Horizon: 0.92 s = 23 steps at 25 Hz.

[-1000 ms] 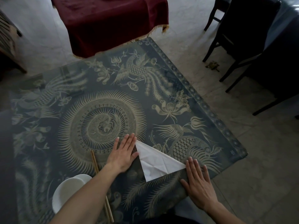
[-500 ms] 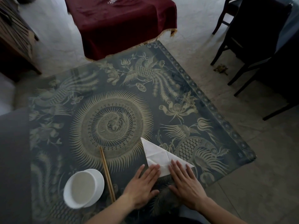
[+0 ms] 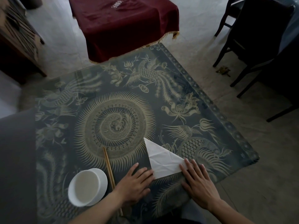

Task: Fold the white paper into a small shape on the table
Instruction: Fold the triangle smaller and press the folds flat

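Both hands have slid apart since half a second ago, when they lay side by side on the lower part of the fold. Now the left hand lies flat with fingers spread, its fingertips touching the bottom-left corner of the white paper, while the right hand lies flat, fingers together, over the right corner; neither hand grips, both only press down. That paper is a creased triangle lying near the front edge of the patterned table. 2 chopsticks lie left of the left hand, just beside a white bowl
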### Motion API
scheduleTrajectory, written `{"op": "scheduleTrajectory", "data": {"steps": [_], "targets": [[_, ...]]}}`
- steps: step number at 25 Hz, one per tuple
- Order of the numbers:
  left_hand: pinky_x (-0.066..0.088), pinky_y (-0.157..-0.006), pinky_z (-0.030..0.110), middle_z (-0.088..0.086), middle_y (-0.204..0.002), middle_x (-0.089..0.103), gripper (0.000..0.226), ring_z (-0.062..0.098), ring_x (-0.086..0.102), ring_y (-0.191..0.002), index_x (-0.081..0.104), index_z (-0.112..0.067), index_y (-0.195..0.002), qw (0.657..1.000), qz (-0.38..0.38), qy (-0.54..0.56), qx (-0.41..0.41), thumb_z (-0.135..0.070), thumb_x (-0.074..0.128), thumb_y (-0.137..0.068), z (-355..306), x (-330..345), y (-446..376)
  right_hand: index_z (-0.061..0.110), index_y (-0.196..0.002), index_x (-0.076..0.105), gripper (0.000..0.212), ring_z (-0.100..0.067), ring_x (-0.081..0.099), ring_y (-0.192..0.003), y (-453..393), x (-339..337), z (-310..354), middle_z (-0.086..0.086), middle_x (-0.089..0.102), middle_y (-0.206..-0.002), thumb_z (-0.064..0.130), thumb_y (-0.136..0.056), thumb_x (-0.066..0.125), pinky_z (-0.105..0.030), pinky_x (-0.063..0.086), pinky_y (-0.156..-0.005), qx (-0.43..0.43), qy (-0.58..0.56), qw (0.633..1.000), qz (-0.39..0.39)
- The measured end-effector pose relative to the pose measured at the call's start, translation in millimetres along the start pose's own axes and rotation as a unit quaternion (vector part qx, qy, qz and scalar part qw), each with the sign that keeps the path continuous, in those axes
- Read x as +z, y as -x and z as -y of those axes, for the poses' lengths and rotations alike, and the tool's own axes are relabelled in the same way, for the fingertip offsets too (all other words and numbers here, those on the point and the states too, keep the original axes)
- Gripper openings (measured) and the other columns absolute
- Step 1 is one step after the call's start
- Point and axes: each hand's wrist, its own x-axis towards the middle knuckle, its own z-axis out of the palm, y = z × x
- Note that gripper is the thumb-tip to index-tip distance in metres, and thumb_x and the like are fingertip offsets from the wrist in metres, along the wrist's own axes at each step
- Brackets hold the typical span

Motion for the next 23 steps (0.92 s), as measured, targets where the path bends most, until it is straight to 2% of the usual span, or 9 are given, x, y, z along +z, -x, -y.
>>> {"op": "scheduleTrajectory", "data": {"steps": [3,5,8,10,13,16,18,20,23], "targets": [[0.033,-0.104,0.048,-0.003,-0.111,0.064,0.036,0.016,0.059,-0.103,0.063,-0.024,-0.121,0.996,-0.087,0.016,0.005,-0.045,0.053,-0.093,16.2,-7.2,-13.8,0.019,-0.153,0.025,0.064,-0.026,0.009,-0.148,1.6,-3.3,0.7,-0.004,0.019,-0.160,0.053,-0.099,0.019,-0.051,0.011,-0.115,0.046,-0.018,0.999,-0.012],[0.030,-0.106,0.043,-0.003,-0.101,0.063,0.030,0.018,0.060,-0.096,0.064,-0.024,-0.114,0.989,-0.112,0.043,-0.082,-0.041,0.051,-0.093,32.6,-17.7,-29.6,0.016,-0.152,0.028,0.065,-0.025,0.008,-0.148,3.0,-5.9,-1.0,-0.004,0.020,-0.160,0.053,-0.098,0.024,-0.050,0.009,-0.116,0.074,-0.034,0.996,-0.022],[0.030,-0.104,0.038,-0.004,-0.113,0.062,0.032,0.021,0.058,-0.108,0.061,-0.024,-0.117,0.966,-0.060,0.084,-0.237,-0.042,0.047,-0.095,60.1,-36.9,-62.6,0.011,-0.150,0.030,0.066,-0.024,0.010,-0.147,-2.6,-14.9,3.2,-0.006,0.024,-0.159,0.050,-0.096,0.029,-0.045,0.007,-0.115,0.060,-0.037,0.997,-0.013],[0.033,-0.103,0.038,-0.005,-0.127,0.055,0.039,0.019,0.050,-0.120,0.054,-0.026,-0.129,0.949,-0.010,0.115,-0.292,-0.044,0.053,-0.094,76.2,-45.1,-84.7,0.010,-0.151,0.027,0.068,-0.026,0.009,-0.148,-12.5,-20.3,11.9,-0.007,0.022,-0.159,0.049,-0.096,0.030,-0.041,0.004,-0.115,0.032,-0.029,0.999,-0.008],[0.035,-0.105,0.038,-0.003,-0.133,0.050,0.048,0.020,0.043,-0.125,0.049,-0.029,-0.135,0.938,0.034,0.127,-0.321,-0.044,0.059,-0.091,88.4,-48.6,-110.0,0.015,-0.154,0.007,0.070,-0.024,-0.007,-0.147,-26.3,-23.9,26.8,-0.005,0.003,-0.162,0.051,-0.098,0.028,-0.043,-0.009,-0.119,-0.039,-0.006,0.999,0.013],[0.036,-0.104,0.038,-0.001,-0.127,0.050,0.043,0.022,0.044,-0.121,0.052,-0.030,-0.131,0.933,0.040,0.123,-0.335,-0.041,0.060,-0.090,90.7,-47.2,-119.4,0.019,-0.155,0.004,0.071,-0.024,-0.010,-0.146,-31.7,-26.7,31.8,-0.003,-0.003,-0.162,0.054,-0.099,0.031,-0.050,-0.008,-0.116,-0.081,0.007,0.996,0.029],[0.037,-0.102,0.039,-0.001,-0.121,0.050,0.033,0.021,0.046,-0.117,0.056,-0.029,-0.120,0.930,0.039,0.138,-0.339,-0.038,0.062,-0.089,91.4,-46.5,-122.3,0.022,-0.155,0.002,0.071,-0.024,-0.013,-0.146,-32.1,-27.8,31.0,0.000,-0.007,-0.162,0.054,-0.099,0.032,-0.047,-0.013,-0.114,-0.086,-0.003,0.995,0.048],[0.037,-0.100,0.039,-0.002,-0.114,0.047,0.020,0.020,0.046,-0.110,0.057,-0.029,-0.105,0.921,0.051,0.152,-0.354,-0.033,0.063,-0.087,91.5,-48.6,-125.4,0.024,-0.155,0.006,0.071,-0.025,-0.010,-0.147,-32.2,-28.5,30.1,0.000,-0.005,-0.162,0.054,-0.098,0.033,-0.048,-0.009,-0.115,-0.082,-0.002,0.996,0.042],[0.037,-0.098,0.040,-0.002,-0.110,0.044,0.011,0.019,0.043,-0.105,0.054,-0.029,-0.093,0.912,0.084,0.154,-0.372,-0.026,0.060,-0.084,89.5,-52.2,-132.1,0.022,-0.154,0.022,0.070,-0.028,0.010,-0.147,-29.4,-31.2,29.0,-0.003,0.014,-0.161,0.054,-0.095,0.042,-0.051,0.012,-0.116,-0.085,0.017,0.996,0.031]]}}
